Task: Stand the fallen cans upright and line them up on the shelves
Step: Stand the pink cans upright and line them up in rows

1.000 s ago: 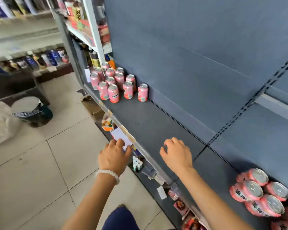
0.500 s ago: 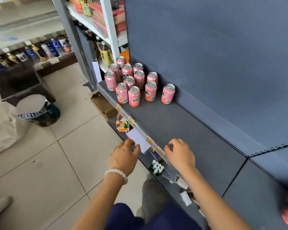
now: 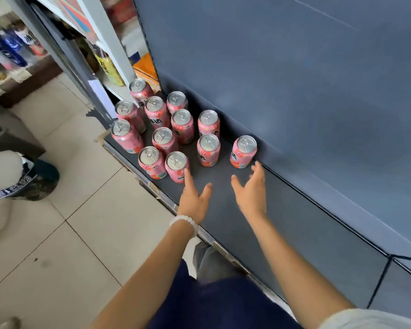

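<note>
- Two hands reach over the dark grey shelf [image 3: 294, 233], both spread and holding nothing.
- Left hand [image 3: 193, 198], with a white bead bracelet [image 3: 184, 222] at the wrist, has its fingers straight; one fingertip touches or nearly touches the nearest pink can [image 3: 177, 167] at the shelf's front edge.
- Right hand [image 3: 250, 192] is held with fingers relaxed and apart, just short of the rightmost pink can [image 3: 242, 151], which stands alone near the back panel; whether it touches is not clear.
- Between the two hands and a little beyond stands another pink can [image 3: 208, 150], upright.
- Twelve cans show in all, every one upright with silver top up, in a loose cluster [image 3: 157, 119] at the shelf's far left end, not in straight rows.
- Beyond the cans, the neighbouring shelf unit [image 3: 109, 43] holds a yellow bottle [image 3: 108, 70] and orange packaging.
- Across the tiled floor [image 3: 81, 233], blurred blue bottles [image 3: 14, 48] stand on a low shelf.
</note>
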